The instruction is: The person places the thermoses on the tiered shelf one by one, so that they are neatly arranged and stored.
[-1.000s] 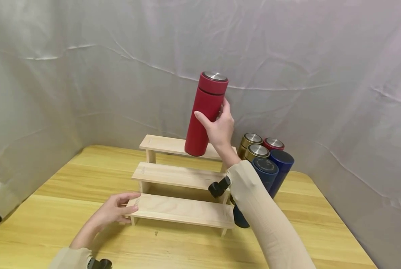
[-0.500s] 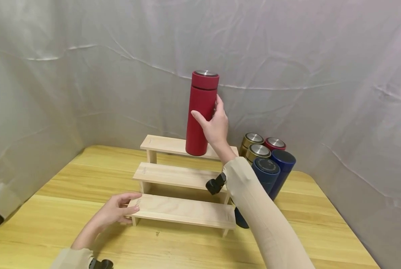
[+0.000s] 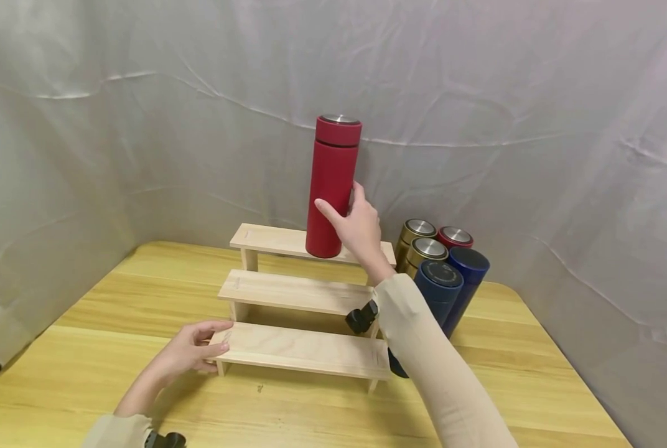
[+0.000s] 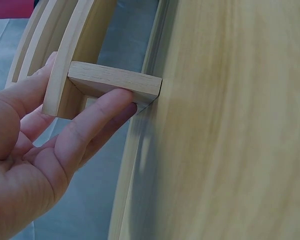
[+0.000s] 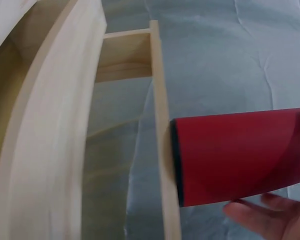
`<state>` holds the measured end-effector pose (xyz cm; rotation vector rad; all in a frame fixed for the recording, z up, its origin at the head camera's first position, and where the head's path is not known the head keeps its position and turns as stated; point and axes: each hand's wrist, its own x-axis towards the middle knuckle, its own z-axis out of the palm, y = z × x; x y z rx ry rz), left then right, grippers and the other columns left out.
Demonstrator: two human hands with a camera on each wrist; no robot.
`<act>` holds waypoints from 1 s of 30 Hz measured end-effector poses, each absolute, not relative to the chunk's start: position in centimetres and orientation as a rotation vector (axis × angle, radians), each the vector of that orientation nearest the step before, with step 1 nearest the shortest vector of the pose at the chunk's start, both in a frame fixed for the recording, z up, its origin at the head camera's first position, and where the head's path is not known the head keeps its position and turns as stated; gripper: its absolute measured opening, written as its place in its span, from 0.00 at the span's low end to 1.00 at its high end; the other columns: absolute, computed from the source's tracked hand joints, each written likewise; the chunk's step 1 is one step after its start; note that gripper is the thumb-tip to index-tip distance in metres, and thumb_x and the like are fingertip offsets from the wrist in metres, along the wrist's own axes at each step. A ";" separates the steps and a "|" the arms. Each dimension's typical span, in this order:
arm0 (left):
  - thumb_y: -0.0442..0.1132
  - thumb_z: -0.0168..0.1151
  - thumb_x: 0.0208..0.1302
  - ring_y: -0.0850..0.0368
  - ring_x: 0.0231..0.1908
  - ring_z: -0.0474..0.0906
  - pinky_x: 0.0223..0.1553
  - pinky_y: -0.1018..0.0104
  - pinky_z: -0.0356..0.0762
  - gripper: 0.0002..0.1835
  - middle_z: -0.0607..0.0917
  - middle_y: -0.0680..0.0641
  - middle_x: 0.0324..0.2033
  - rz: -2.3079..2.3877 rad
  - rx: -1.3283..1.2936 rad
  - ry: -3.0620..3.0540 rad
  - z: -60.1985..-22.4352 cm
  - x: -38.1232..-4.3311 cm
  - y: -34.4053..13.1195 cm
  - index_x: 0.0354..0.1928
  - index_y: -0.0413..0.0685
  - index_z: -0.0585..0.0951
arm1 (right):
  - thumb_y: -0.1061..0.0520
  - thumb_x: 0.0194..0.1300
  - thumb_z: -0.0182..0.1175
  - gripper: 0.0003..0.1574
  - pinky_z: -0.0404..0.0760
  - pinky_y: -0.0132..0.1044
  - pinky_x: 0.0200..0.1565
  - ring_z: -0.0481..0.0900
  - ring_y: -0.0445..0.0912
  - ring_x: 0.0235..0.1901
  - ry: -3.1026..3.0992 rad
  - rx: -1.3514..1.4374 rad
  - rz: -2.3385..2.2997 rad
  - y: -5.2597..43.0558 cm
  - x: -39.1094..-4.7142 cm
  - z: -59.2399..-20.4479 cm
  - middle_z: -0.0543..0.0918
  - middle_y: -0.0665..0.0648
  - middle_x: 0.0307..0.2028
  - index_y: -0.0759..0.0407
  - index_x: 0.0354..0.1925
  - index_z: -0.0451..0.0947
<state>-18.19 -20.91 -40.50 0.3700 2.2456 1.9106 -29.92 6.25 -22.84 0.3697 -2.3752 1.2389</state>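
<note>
One red vacuum flask is standing nearly upright at the top tier of the wooden stand, and my right grip is curling around its lower half, thumb across the front, fingers on the far side. Compared with one second ago, the flask is leaning less and is sitting more to the left, while my grip is holding it lower than half a second ago. In the right wrist view the base is appearing to meet the top tier; whether this board is bearing all the weight, I am not able to tell. Some lower fingers are showing slightly apart from the flask, so I am judging that the hold is becoming looser. For the work in hand this is meaning, I think, that balance is mattering more than lifting.

My left grip is keeping its place: it is pinching the left end of the bottom tier, one finger touching the leg, and I believe it is steadying the stand. Two gold flasks, two blue flasks and a second red flask are standing unmoved to the right, on the surface.
</note>
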 end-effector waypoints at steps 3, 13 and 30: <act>0.35 0.60 0.58 0.51 0.34 0.74 0.32 0.55 0.80 0.31 0.67 0.28 0.48 1.908 0.360 2.246 -40.5 -18.2 -20.9 0.59 0.25 0.61 | 0.28 0.50 0.54 0.50 0.76 0.40 0.42 0.74 0.43 0.42 -2.458 0.333 1.228 6.4 -29.8 -23.3 0.76 0.51 0.45 0.49 0.64 0.54; 0.35 0.60 0.57 0.51 0.32 0.73 0.32 0.56 0.80 0.31 0.68 0.31 0.44 1.902 0.351 2.259 -40.4 -18.2 -21.1 0.59 0.25 0.61 | 0.38 0.53 0.61 0.46 0.79 0.40 0.39 0.75 0.46 0.40 -2.442 0.371 1.370 5.8 -29.8 -23.9 0.76 0.55 0.46 0.55 0.63 0.57; 0.34 0.59 0.58 0.51 0.33 0.75 0.32 0.56 0.80 0.31 0.65 0.26 0.49 1.931 0.359 2.241 -40.4 -18.0 -20.9 0.59 0.25 0.60 | 0.58 0.56 0.63 0.30 0.82 0.40 0.33 0.77 0.50 0.41 -2.252 0.441 1.777 3.3 -31.0 -27.2 0.76 0.62 0.44 0.61 0.56 0.67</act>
